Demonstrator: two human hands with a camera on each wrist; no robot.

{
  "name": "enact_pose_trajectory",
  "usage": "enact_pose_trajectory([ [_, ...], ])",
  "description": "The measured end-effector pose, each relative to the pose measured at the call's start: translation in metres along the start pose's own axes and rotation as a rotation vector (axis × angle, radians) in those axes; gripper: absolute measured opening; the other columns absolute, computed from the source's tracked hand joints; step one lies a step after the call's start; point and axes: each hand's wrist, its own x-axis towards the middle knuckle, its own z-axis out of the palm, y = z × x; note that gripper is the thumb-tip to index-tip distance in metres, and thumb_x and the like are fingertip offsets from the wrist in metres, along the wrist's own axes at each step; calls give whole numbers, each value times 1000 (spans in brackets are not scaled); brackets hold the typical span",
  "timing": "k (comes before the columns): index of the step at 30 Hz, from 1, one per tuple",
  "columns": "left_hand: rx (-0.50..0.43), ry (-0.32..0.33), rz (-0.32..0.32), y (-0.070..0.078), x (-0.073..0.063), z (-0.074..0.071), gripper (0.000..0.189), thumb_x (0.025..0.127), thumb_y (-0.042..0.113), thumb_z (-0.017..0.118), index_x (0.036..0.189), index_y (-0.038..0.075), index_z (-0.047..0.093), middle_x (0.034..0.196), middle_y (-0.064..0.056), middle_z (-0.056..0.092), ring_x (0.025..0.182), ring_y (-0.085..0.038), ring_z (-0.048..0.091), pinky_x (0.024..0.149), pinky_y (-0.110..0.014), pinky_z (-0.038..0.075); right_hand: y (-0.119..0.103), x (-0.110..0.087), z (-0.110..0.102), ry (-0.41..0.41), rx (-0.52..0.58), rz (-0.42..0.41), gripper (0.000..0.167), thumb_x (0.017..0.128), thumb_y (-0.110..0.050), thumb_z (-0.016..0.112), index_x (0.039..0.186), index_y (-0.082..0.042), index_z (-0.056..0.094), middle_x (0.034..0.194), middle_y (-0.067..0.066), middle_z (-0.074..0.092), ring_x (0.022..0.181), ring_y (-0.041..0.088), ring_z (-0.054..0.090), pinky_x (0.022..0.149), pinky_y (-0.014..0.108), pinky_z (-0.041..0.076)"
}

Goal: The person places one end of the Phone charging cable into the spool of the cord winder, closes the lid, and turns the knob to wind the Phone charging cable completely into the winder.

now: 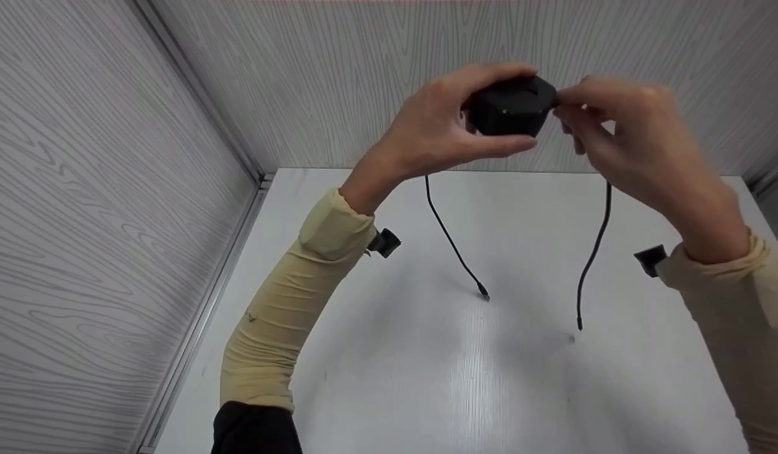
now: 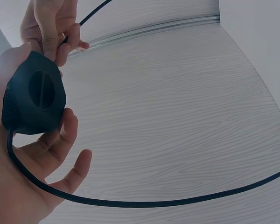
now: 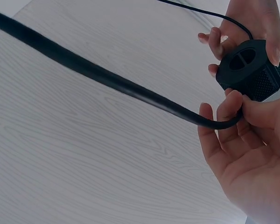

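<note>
Raised above the table, a black many-sided device (image 1: 514, 106) is gripped by my left hand (image 1: 442, 123), thumb on one side and fingers on the other. A round recess with a bar across it shows on its face in the left wrist view. My right hand (image 1: 635, 129) pinches a black cable (image 3: 219, 125) with thumb and fingers, right at the device's edge. Another black cable (image 2: 130, 204) leaves the device's opposite side and curves below my left hand. In the head view, one cable (image 1: 452, 243) hangs down behind my left wrist, and another cable (image 1: 594, 252) hangs below my right hand.
A white glossy table (image 1: 389, 353) lies below. Pale wood-grained panels (image 1: 338, 63) rise at the back and at the left (image 1: 99, 221). Small dark wrist-worn pieces stick out beside my left sleeve (image 1: 294, 290) and right sleeve (image 1: 717, 284).
</note>
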Motion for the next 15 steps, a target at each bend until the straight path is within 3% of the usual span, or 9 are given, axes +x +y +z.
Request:
enact_pose_trajectory([
  [6, -67, 3, 6, -3, -1, 2, 73, 89, 43, 85, 152, 20, 57, 144, 1, 64, 111, -4, 55, 91, -20, 49, 3, -2, -1, -33, 0, -22, 25, 111, -8, 50, 116, -2, 74, 82, 5, 58, 70, -1, 43, 66, 15, 33],
  [15, -107, -6, 16, -5, 0, 3, 73, 89, 38, 86, 152, 18, 57, 145, 0, 63, 117, -5, 58, 99, -17, 49, 8, -8, -8, -95, -13, -8, 33, 111, -5, 47, 133, -7, 72, 82, 2, 52, 74, 1, 48, 83, 5, 45],
])
